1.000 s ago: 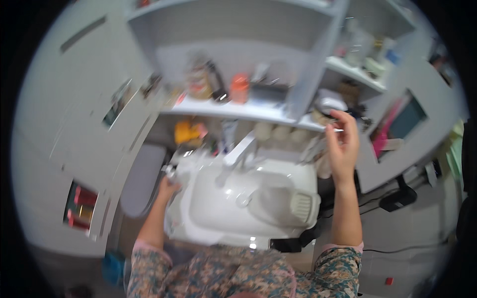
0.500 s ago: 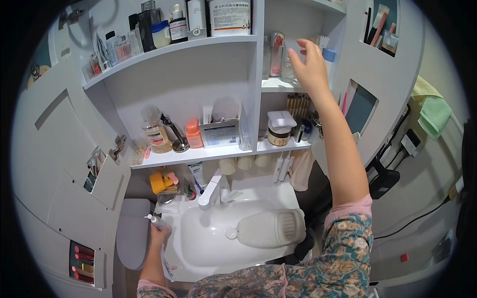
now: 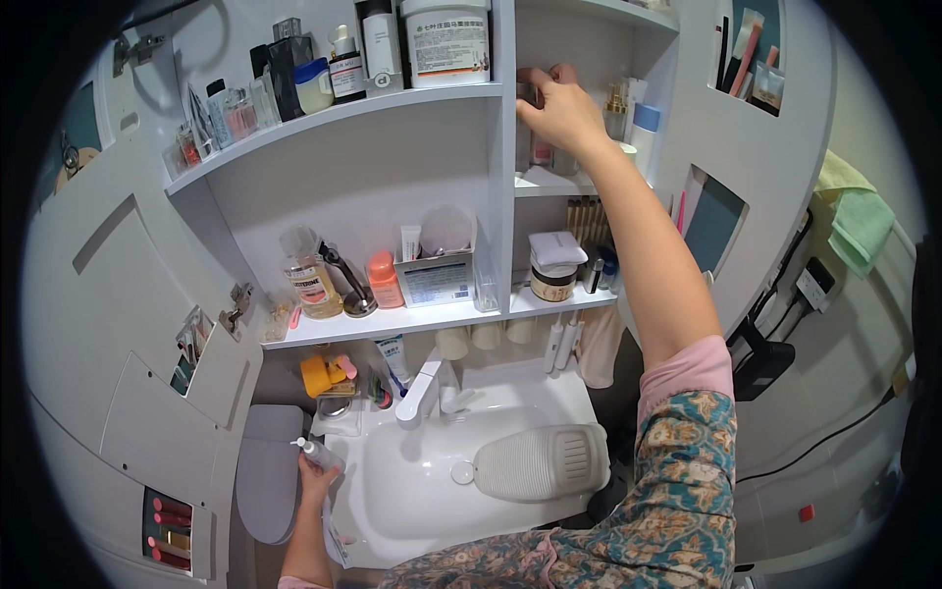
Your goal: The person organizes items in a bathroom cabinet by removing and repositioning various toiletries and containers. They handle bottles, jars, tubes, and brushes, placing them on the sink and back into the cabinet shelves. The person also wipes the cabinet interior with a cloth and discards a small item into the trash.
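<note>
Low at the left, my left hand (image 3: 316, 479) is wrapped round a small clear pump bottle (image 3: 320, 454) with a white pump head, beside the sink's left rim. My right hand (image 3: 567, 110) reaches into the upper right compartment of the cabinet. Its fingers and thumb curl round the upper part of a slim bottle (image 3: 527, 95), which they mostly cover. Just below that hand, the lower part of a pink-labelled bottle (image 3: 541, 150) and a small glass jar (image 3: 563, 162) show on the shelf.
A blue-capped white bottle (image 3: 644, 133) stands right of my right hand. Cosmetics, including a white tub (image 3: 446, 44), fill the upper left shelf. Mouthwash (image 3: 310, 280) stands on the lower shelf. A ribbed washboard (image 3: 545, 461) lies in the white sink (image 3: 392, 491). Open cabinet doors flank both sides.
My right hand has moved left and deeper into the compartment, its fingers curling round a bottle. The view has shifted slightly. My left hand keeps its hold on the pump bottle.
</note>
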Demonstrator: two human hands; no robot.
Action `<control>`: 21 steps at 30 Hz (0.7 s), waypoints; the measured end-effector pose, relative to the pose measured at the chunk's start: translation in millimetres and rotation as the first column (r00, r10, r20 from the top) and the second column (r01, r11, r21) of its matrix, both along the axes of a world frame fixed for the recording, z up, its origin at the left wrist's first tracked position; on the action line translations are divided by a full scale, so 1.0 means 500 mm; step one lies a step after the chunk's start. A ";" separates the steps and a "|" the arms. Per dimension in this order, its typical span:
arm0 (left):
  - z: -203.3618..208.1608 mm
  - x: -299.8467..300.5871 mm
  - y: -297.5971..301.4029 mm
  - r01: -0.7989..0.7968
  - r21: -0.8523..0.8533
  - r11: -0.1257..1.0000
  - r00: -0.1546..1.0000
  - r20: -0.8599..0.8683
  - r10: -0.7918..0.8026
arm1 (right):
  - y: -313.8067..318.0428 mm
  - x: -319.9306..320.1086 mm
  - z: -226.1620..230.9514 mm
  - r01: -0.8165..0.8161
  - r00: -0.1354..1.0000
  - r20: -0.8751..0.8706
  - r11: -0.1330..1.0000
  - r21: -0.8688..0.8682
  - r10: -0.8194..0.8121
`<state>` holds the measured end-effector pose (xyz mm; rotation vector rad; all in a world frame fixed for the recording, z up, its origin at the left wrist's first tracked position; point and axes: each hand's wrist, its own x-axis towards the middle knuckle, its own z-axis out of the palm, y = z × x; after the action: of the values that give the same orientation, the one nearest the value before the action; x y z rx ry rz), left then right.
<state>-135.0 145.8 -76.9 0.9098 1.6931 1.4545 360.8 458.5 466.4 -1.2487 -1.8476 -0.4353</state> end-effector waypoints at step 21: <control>0.041 0.020 -0.085 -0.262 -0.170 0.950 0.866 -0.476 0.153 | -0.019 0.026 0.002 -0.005 0.982 -0.154 0.830 0.558 0.110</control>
<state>-125.0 103.3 -56.3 1.0199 2.3216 1.1962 373.9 449.3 467.3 -0.7960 -1.4480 -0.7414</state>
